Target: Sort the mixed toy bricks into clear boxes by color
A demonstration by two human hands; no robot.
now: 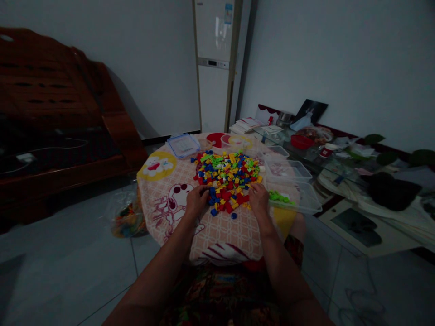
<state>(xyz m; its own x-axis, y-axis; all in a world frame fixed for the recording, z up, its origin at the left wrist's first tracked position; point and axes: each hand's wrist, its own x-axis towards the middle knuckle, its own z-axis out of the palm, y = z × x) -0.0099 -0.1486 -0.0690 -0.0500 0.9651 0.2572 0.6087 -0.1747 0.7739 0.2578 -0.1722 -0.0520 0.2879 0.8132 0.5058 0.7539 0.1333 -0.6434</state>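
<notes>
A heap of small red, yellow, blue and green building bricks (228,175) lies on a small table under a pink cartoon-print cloth (170,194). My left hand (196,200) rests at the heap's near left edge, fingers curled in among the bricks. At the near right edge, my right hand (258,198) is curled the same way. What either hand pinches is too small to make out. A clear plastic tub (299,199) to the right of my right hand holds a few green bricks (279,196).
More clear tubs (288,171) stand behind it and a blue-rimmed lid (183,145) lies at the far left. A cluttered glass table (340,163) runs along the right, a wooden bench (57,136) fills the left, and a bag (127,217) sits on the floor.
</notes>
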